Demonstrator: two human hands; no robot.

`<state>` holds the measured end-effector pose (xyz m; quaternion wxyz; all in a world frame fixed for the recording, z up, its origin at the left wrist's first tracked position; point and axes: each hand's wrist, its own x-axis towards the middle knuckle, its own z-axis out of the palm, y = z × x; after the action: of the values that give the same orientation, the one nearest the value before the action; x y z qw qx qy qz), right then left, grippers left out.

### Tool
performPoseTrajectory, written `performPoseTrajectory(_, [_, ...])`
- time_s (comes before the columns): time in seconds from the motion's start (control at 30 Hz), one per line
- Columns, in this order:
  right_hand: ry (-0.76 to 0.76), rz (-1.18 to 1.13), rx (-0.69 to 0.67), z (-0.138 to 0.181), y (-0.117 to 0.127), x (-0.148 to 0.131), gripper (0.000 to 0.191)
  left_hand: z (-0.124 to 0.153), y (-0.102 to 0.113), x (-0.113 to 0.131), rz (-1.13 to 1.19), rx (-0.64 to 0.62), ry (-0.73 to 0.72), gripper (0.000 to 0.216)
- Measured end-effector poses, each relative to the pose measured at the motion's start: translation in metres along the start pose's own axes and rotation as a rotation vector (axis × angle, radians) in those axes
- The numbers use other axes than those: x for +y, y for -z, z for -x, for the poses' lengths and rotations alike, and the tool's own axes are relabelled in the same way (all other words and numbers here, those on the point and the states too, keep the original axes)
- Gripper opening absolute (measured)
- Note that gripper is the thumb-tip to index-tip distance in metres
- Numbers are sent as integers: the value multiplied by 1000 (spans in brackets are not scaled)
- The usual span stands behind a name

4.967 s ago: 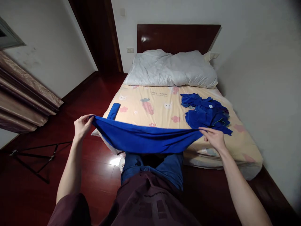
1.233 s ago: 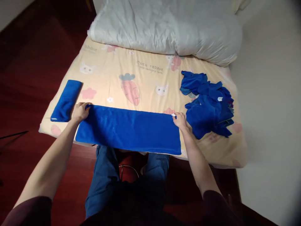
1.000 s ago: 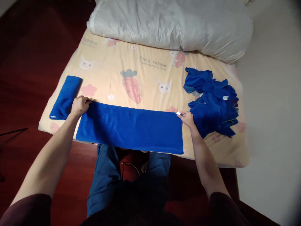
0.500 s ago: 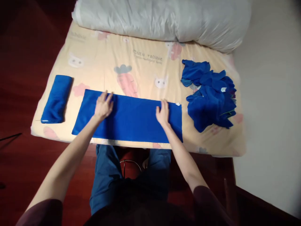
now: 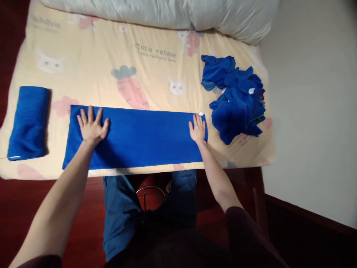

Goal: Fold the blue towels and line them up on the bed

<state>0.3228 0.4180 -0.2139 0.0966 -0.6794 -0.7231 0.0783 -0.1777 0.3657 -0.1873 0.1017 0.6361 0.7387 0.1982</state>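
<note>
A blue towel (image 5: 150, 137) lies flat as a long strip along the near edge of the bed, with a small white tag at its upper right corner. My left hand (image 5: 93, 128) rests open on the towel's left part, fingers spread. Near the right end my right hand (image 5: 198, 130) is flat on the cloth, fingers stretched out just below the tag. To the left lies a folded blue towel bundle (image 5: 29, 123). A crumpled heap of blue cloths (image 5: 237, 100) sits to the right, with a white tag showing.
The bed (image 5: 92, 78) has a yellow sheet printed with carrots and rabbits. A rolled pale quilt (image 5: 156, 13) lies along its far side. A white wall (image 5: 309, 111) stands at the right. Beneath the near edge are my legs and a stool's metal ring (image 5: 150, 187).
My hands have moved apart over the towel, the left toward its left end and the right toward its right end. The left fingers have spread. The camera view has shifted.
</note>
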Motion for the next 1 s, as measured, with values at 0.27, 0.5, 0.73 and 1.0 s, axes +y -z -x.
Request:
performPoseTrajectory(0.27, [-143, 41, -59, -6, 20, 13, 58, -16, 6, -25, 0, -38, 65, 83])
performPoseTrajectory(0.5, [163, -69, -62, 85, -3, -145, 57, 115, -44, 122, 73, -125, -194, 63])
performPoseTrajectory(0.73, [220, -110, -137, 152, -17, -188, 58, 183, -45, 139, 131, -142, -170, 59])
performPoseTrajectory(1.0, [-49, 10, -7, 164, 12, -30, 61, 189, 26, 26, 20, -32, 121, 72])
